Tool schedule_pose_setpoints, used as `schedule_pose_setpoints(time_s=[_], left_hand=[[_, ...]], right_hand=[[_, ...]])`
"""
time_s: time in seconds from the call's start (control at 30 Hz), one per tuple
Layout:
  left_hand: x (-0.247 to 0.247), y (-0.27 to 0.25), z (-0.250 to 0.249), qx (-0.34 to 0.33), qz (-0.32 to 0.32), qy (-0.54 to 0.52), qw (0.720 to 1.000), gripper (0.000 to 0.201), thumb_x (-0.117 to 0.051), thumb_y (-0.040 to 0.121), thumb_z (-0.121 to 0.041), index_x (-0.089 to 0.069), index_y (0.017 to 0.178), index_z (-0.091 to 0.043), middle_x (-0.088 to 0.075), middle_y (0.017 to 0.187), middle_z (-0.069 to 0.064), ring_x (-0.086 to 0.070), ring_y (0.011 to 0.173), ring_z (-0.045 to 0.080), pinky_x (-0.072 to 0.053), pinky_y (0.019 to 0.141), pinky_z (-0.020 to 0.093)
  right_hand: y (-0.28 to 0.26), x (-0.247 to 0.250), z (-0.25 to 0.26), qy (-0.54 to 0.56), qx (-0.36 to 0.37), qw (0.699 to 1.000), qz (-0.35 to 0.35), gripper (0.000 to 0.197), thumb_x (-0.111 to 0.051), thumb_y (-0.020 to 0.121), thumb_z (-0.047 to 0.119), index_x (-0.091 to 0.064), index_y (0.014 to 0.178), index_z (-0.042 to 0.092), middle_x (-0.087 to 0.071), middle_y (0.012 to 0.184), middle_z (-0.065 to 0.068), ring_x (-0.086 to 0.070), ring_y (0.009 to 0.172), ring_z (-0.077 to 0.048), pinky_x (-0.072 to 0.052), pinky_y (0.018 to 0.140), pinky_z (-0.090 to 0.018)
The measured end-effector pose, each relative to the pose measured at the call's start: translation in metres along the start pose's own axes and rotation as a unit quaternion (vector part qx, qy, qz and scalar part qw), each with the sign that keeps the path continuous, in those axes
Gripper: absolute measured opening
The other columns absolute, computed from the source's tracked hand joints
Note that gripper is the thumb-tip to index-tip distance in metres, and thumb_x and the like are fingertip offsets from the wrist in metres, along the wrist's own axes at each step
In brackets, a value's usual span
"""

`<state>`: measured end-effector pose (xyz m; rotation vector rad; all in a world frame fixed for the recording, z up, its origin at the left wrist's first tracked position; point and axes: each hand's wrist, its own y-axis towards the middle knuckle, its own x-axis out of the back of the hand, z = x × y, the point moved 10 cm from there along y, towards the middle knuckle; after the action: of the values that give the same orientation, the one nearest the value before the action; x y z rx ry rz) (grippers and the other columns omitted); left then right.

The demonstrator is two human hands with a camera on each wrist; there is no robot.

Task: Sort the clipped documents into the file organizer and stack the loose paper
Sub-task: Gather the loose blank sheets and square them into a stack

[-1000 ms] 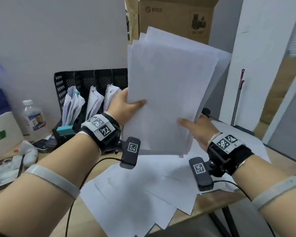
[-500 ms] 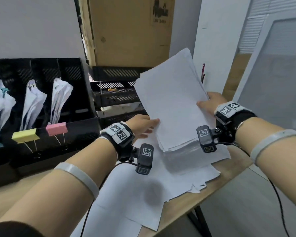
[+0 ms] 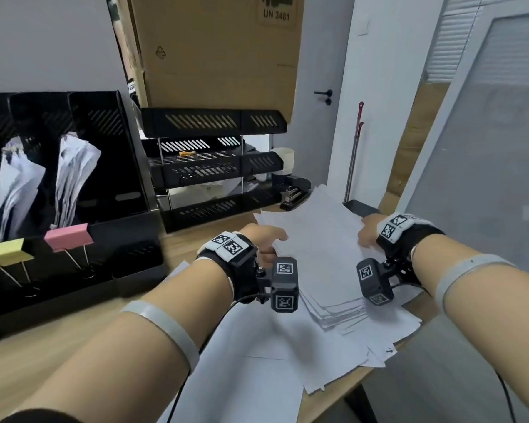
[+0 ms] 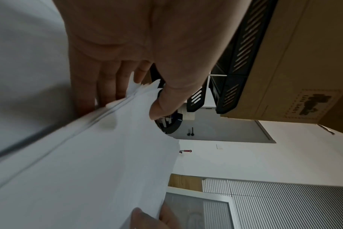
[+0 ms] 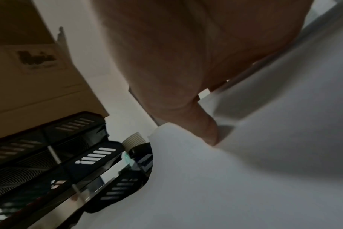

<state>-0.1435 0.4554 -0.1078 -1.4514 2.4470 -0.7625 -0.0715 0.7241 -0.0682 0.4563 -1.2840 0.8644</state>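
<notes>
Both hands hold a thick stack of loose white paper (image 3: 318, 239) low over the table's right end, above other scattered sheets (image 3: 257, 361). My left hand (image 3: 264, 239) grips the stack's left edge, thumb (image 4: 162, 105) on top and fingers beneath the paper (image 4: 88, 170). At the right edge my right hand (image 3: 368, 232) pinches it, thumb (image 5: 206, 131) pressed on the top sheet (image 5: 245, 170). The black file organizer (image 3: 126, 184) stands at the left with clipped documents (image 3: 71, 175) in its slots. A pink clip (image 3: 68, 236) and a yellow clip (image 3: 3, 254) lie in front of it.
Black stacked letter trays (image 3: 211, 172) stand behind the stack under a large cardboard box (image 3: 214, 50). A black stapler (image 3: 293, 190) and a paper cup (image 3: 283, 160) sit by the trays. The table's right edge (image 3: 348, 389) runs just under the overhanging sheets.
The stack was held upright in front of me; both hands have tipped it flat and lowered it toward the right end of the table. The view has turned right.
</notes>
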Motion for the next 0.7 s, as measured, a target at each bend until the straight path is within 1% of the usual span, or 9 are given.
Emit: schedule_pose_setpoints(time_s=[0.13, 0.2, 0.27, 0.37, 0.43, 0.5, 0.57, 0.63, 0.7], left_hand=[[-0.008, 0.002, 0.008, -0.009, -0.008, 0.079, 0.997, 0.036, -0.076, 0.088, -0.027, -0.056, 0.1, 0.0, -0.067, 0.09, 0.019, -0.067, 0.078, 0.032, -0.056, 0.078, 0.037], [-0.008, 0.004, 0.01, -0.024, -0.024, 0.094, 0.995, 0.048, -0.078, 0.085, -0.031, -0.061, 0.117, 0.0, -0.072, 0.104, 0.019, -0.071, 0.089, 0.033, -0.058, 0.085, 0.04], [-0.003, 0.004, 0.005, -0.053, -0.042, 0.16, 0.985, 0.056, -0.076, 0.088, -0.029, -0.055, 0.132, -0.002, -0.067, 0.127, 0.013, -0.067, 0.108, 0.031, -0.052, 0.089, 0.032], [0.02, -0.005, -0.013, -0.115, -0.089, 0.19, 0.971, 0.051, -0.07, 0.091, -0.013, -0.051, 0.137, -0.003, -0.061, 0.137, 0.012, -0.06, 0.123, 0.032, -0.048, 0.095, 0.031], [0.047, -0.013, -0.023, -0.14, -0.119, 0.171, 0.968, 0.046, -0.069, 0.088, -0.005, -0.057, 0.132, -0.005, -0.065, 0.132, 0.015, -0.062, 0.12, 0.036, -0.051, 0.103, 0.042], [0.072, -0.023, -0.024, -0.127, -0.13, 0.163, 0.97, 0.039, -0.07, 0.088, -0.007, -0.061, 0.125, -0.005, -0.068, 0.125, 0.017, -0.065, 0.113, 0.037, -0.054, 0.1, 0.047], [0.091, -0.037, -0.019, -0.091, -0.13, 0.194, 0.968, 0.03, -0.069, 0.092, -0.018, -0.063, 0.117, -0.003, -0.07, 0.115, 0.018, -0.068, 0.099, 0.037, -0.056, 0.085, 0.04], [0.107, -0.042, -0.007, -0.058, -0.129, 0.236, 0.961, 0.039, -0.072, 0.088, -0.03, -0.063, 0.112, 0.001, -0.073, 0.105, 0.022, -0.069, 0.083, 0.036, -0.055, 0.072, 0.034], [0.11, -0.043, 0.007, -0.037, -0.108, 0.223, 0.968, 0.055, -0.08, 0.073, -0.032, -0.064, 0.112, 0.003, -0.074, 0.101, 0.02, -0.072, 0.083, 0.038, -0.061, 0.076, 0.037]], right_hand=[[-0.008, -0.005, 0.01, -0.001, 0.02, 1.0, 0.0, 0.055, -0.066, 0.085, 0.018, -0.052, 0.136, 0.002, -0.057, 0.134, -0.019, -0.056, 0.12, -0.035, -0.037, 0.082, -0.031], [-0.011, -0.006, 0.016, 0.011, 0.033, 0.999, 0.003, 0.055, -0.069, 0.082, 0.022, -0.054, 0.132, 0.004, -0.06, 0.12, -0.016, -0.056, 0.101, -0.03, -0.041, 0.081, -0.032], [-0.017, -0.008, 0.019, 0.008, 0.039, 0.999, 0.02, 0.059, -0.071, 0.077, 0.028, -0.056, 0.131, 0.009, -0.058, 0.107, -0.008, -0.054, 0.093, -0.026, -0.047, 0.084, -0.033], [-0.025, -0.01, 0.018, 0.055, 0.028, 0.997, 0.052, 0.064, -0.069, 0.083, 0.031, -0.046, 0.141, 0.015, -0.063, 0.121, -0.009, -0.063, 0.11, -0.028, -0.049, 0.089, -0.034], [-0.032, -0.011, 0.012, 0.119, 0.001, 0.991, 0.063, 0.051, -0.062, 0.092, 0.024, -0.047, 0.14, 0.015, -0.067, 0.12, -0.012, -0.064, 0.114, -0.027, -0.052, 0.084, -0.035], [-0.039, -0.01, 0.007, 0.13, -0.008, 0.989, 0.066, 0.037, -0.06, 0.094, 0.023, -0.059, 0.128, 0.01, -0.068, 0.117, -0.013, -0.064, 0.114, -0.028, -0.055, 0.085, -0.038], [-0.046, -0.01, 0.004, 0.124, -0.011, 0.99, 0.073, 0.029, -0.059, 0.093, 0.022, -0.066, 0.116, 0.005, -0.069, 0.116, -0.014, -0.064, 0.113, -0.028, -0.056, 0.085, -0.04], [-0.054, -0.012, 0.004, 0.132, -0.012, 0.987, 0.088, 0.027, -0.06, 0.093, 0.02, -0.067, 0.112, 0.002, -0.07, 0.114, -0.013, -0.066, 0.111, -0.027, -0.058, 0.075, -0.037], [-0.064, -0.017, 0.008, 0.133, -0.007, 0.986, 0.102, 0.027, -0.062, 0.093, 0.021, -0.068, 0.109, 0.0, -0.072, 0.11, -0.013, -0.069, 0.109, -0.028, -0.061, 0.072, -0.038]])
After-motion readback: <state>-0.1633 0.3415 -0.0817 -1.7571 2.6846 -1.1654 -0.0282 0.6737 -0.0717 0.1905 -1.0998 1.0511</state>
